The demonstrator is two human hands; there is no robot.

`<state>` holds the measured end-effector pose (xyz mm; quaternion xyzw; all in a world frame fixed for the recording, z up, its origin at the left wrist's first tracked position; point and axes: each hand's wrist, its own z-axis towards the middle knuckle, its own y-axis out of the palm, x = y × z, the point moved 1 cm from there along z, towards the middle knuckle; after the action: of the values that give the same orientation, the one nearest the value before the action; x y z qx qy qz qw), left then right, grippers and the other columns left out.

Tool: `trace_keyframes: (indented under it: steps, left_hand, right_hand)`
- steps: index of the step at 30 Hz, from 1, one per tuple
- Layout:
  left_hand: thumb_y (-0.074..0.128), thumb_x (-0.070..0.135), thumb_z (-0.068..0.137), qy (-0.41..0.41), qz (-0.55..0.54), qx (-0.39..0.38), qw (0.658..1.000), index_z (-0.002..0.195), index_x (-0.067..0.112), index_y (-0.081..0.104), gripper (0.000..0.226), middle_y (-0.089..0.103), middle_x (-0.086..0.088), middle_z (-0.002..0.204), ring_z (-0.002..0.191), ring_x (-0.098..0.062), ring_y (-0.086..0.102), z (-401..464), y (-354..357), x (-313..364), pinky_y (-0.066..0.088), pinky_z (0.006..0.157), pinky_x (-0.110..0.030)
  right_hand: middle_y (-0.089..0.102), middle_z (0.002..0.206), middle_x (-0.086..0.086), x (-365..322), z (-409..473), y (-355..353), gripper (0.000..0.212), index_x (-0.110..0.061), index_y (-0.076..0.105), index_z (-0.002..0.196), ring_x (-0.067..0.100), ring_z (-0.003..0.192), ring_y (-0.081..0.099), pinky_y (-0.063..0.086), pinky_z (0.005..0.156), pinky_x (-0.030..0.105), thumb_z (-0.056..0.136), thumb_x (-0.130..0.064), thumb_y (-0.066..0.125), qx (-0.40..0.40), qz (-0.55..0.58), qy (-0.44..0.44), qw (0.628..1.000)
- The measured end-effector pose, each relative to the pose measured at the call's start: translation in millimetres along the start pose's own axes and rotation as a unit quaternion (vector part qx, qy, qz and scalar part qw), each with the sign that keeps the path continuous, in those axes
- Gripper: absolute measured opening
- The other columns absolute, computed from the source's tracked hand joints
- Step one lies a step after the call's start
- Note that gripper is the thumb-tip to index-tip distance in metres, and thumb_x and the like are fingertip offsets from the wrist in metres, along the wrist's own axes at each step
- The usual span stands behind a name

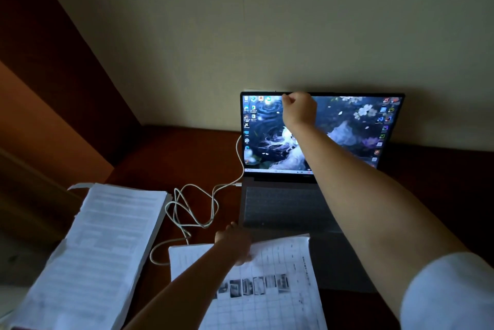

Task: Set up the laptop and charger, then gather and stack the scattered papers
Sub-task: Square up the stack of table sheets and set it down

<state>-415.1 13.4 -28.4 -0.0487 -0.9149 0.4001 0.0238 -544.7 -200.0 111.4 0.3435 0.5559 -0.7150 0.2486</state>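
A grey laptop (283,209) stands open against the wall on a dark wooden desk (171,158), its screen lit. My right hand (298,109) grips the top edge of the screen lid. A white charger cable (192,204) is plugged into the laptop's left side and lies in loops on the desk. My left hand (234,241) rests at the laptop's front left corner, its fingers on the top edge of a printed sheet (267,289) with a table and small photos. A thick stack of papers (99,246) lies at the left.
The pale wall (267,22) rises right behind the laptop. A brown wooden panel (48,67) closes off the left side. The printed sheet overlaps the laptop's front edge. The cable loops lie between the stack and the laptop.
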Motion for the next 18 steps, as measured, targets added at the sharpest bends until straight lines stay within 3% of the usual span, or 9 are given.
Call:
trace_keyframes:
  steps: [3,11,18]
  left_hand:
    - [0.056,0.040,0.092,0.002,-0.014,-0.002,1.000,0.130,0.004,0.048,0.053,0.035,-0.018,0.145,0.123,-0.030,0.048,-0.8,-0.3,-0.5,0.045,0.099,-0.041]
    - [0.056,0.034,0.094,0.010,-0.061,-0.026,0.998,0.127,0.004,0.051,0.045,0.054,-0.015,0.128,0.112,-0.029,0.057,-5.8,-10.7,-2.2,0.049,0.095,-0.037]
    - [0.055,0.029,0.095,0.022,-0.121,-0.020,0.992,0.119,0.001,0.057,0.037,0.063,-0.011,0.115,0.106,-0.024,0.061,-18.1,-17.2,-4.5,0.045,0.086,-0.026]
  right_hand:
    - [0.066,0.087,0.020,1.5,-3.7,4.0,0.031,0.002,0.064,0.082,0.034,0.084,0.058,0.027,0.061,0.028,0.096,-0.020,0.049,0.017,0.012,-0.003,1.000]
    - [0.069,0.095,0.021,10.0,-25.5,-10.5,0.027,0.007,0.068,0.092,0.033,0.093,0.062,0.046,0.077,0.034,0.093,-0.015,0.052,-0.006,0.052,-0.013,0.999]
    - [0.070,0.094,0.018,20.5,-53.7,-22.2,0.024,0.004,0.069,0.094,0.029,0.090,0.064,0.043,0.072,0.026,0.093,-0.014,0.053,-0.021,0.080,0.006,0.997]
